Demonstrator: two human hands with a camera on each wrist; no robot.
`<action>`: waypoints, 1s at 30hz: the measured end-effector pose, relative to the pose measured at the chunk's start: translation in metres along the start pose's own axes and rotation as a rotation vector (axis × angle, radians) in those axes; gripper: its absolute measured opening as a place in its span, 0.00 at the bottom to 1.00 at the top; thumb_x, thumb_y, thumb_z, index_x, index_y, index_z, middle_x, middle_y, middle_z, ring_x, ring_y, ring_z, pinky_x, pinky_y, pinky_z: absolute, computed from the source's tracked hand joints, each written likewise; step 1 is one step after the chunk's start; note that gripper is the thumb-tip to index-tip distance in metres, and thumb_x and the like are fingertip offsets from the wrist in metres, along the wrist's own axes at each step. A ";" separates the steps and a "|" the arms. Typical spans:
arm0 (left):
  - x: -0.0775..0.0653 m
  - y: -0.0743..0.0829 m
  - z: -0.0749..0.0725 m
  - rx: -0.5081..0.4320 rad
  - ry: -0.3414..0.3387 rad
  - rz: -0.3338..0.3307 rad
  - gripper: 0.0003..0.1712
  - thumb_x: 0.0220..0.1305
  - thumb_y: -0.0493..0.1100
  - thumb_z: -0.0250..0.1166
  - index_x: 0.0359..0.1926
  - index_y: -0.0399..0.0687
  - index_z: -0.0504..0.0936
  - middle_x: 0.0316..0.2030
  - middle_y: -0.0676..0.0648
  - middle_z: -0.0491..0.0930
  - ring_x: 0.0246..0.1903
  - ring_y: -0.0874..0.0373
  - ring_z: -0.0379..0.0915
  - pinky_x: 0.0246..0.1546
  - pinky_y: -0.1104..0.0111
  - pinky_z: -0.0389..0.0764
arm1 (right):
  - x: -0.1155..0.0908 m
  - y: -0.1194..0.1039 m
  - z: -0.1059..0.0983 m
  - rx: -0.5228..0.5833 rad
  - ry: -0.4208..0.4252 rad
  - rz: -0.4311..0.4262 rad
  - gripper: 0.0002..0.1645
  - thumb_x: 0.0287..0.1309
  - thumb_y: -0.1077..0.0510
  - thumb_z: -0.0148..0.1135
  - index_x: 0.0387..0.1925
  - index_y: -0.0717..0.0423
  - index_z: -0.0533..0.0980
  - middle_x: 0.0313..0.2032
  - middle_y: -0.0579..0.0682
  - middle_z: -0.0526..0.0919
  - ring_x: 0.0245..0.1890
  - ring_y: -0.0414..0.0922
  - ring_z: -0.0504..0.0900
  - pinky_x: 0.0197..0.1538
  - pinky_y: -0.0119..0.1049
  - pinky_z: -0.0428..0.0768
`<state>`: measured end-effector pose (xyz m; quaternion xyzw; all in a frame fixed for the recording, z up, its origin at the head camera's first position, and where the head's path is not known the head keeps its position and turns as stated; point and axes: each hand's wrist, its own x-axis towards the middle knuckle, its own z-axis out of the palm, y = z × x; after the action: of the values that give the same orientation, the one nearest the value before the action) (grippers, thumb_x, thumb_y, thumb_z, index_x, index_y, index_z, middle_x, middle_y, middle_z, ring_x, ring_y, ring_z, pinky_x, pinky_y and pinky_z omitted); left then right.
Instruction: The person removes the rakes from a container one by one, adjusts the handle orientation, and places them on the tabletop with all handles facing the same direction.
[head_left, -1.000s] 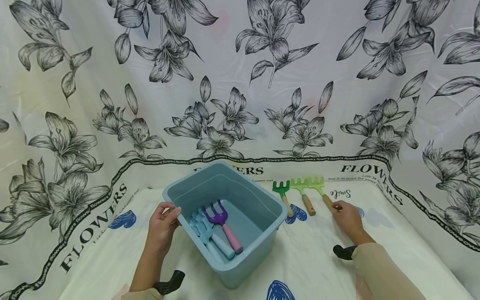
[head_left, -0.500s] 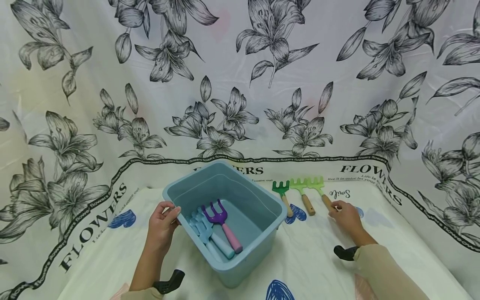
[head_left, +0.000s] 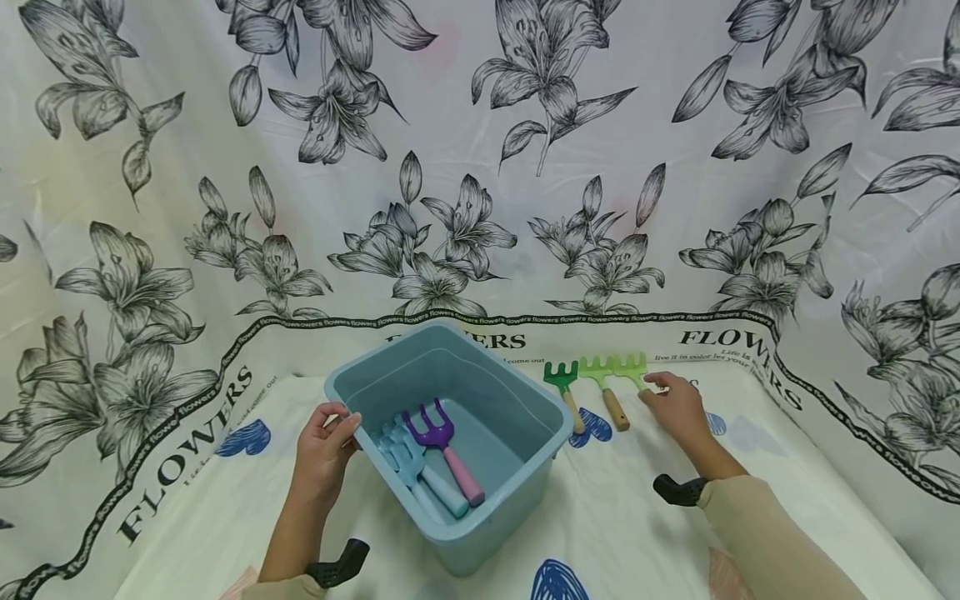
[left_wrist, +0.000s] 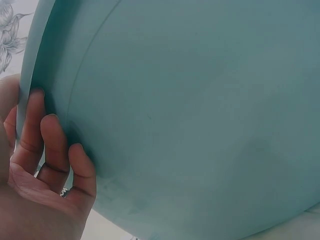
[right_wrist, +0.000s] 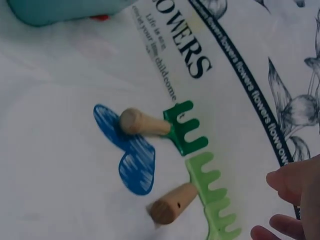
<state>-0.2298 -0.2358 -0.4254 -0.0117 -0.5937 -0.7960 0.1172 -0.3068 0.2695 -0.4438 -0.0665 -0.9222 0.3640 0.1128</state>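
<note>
My left hand point(head_left: 326, 442) grips the left rim of a blue plastic bin point(head_left: 495, 500); in the left wrist view several fingers point(left_wrist: 80, 170) lie against the outer wall point(left_wrist: 190, 120). Inside the bin rest a purple hand fork point(head_left: 435, 429) with a pink handle and light-blue garden tools point(head_left: 408, 458). My right hand point(head_left: 678, 412) is over the handle of the rightmost light-green hand rake point(head_left: 630, 365), hiding that handle. In the right wrist view its thumb point(right_wrist: 287, 182) and fingers stand apart, with nothing visible between them.
Left of that rake lie another light-green hand rake point(head_left: 597, 368) with a wooden handle and a dark-green one point(head_left: 562, 375). White cloth point(head_left: 622, 517) with blue hearts covers the surface. A flower-printed curtain point(head_left: 480, 250) rises behind and on both sides.
My right hand has moved up from the handle's end toward the head of the rightmost light-green hand rake. The rake, the bin and my left hand have stayed in place.
</note>
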 end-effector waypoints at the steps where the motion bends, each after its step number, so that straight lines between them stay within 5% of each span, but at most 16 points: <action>1: 0.000 0.000 0.000 0.004 0.003 -0.003 0.07 0.68 0.36 0.61 0.42 0.45 0.70 0.25 0.53 0.78 0.25 0.61 0.73 0.32 0.70 0.77 | 0.000 -0.005 0.000 0.021 -0.005 0.003 0.23 0.63 0.56 0.60 0.57 0.62 0.73 0.56 0.67 0.73 0.53 0.62 0.75 0.48 0.54 0.74; 13: 0.000 -0.002 -0.001 0.002 -0.002 0.015 0.07 0.68 0.37 0.61 0.41 0.48 0.71 0.25 0.53 0.78 0.25 0.61 0.73 0.32 0.70 0.77 | -0.015 -0.064 -0.004 0.223 -0.100 -0.078 0.31 0.66 0.52 0.60 0.66 0.56 0.65 0.62 0.61 0.69 0.58 0.58 0.72 0.50 0.53 0.75; 30: 0.001 -0.002 -0.002 -0.012 -0.002 0.011 0.12 0.68 0.36 0.62 0.44 0.38 0.67 0.25 0.53 0.78 0.23 0.60 0.73 0.31 0.69 0.77 | -0.048 -0.133 0.004 0.355 -0.157 -0.410 0.32 0.62 0.58 0.65 0.66 0.53 0.67 0.62 0.58 0.69 0.52 0.57 0.78 0.47 0.50 0.80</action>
<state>-0.2311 -0.2375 -0.4281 -0.0166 -0.5890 -0.7989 0.1208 -0.2667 0.1603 -0.3631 0.1705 -0.8441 0.4934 0.1222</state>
